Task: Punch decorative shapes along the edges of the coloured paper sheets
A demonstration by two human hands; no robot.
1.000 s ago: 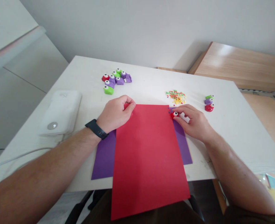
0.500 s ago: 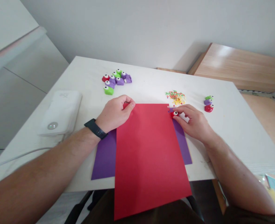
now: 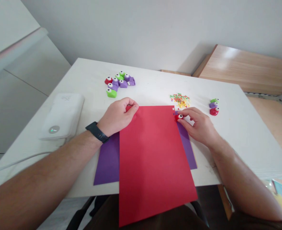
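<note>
My left hand [image 3: 119, 115] pinches the top left corner of a red sheet of paper [image 3: 152, 153], which hangs over the table's front edge. Between the thumb and fingers of my right hand [image 3: 197, 124] is a small red craft punch [image 3: 179, 117] with a dark shape on its white button. The punch sits at the sheet's right edge near the top corner, where a small punched hole shows. Whether the paper is inside its slot I cannot tell. Beneath the red sheet lies a purple sheet [image 3: 108, 163]. Just beyond the punch is a pile of coloured paper cutouts [image 3: 180, 99].
Several green, purple and red punches [image 3: 115, 84] cluster at the back left. Three more punches [image 3: 214, 107] stand in a row on the right. A white power bank-like box [image 3: 63, 115] with a cable [image 3: 23, 159] lies at left on the white table [image 3: 239, 140].
The red sheet has shifted slightly to the right at its top right corner and lower end, and the hole by the corner shows more clearly. Both hands stay nearly in place.
</note>
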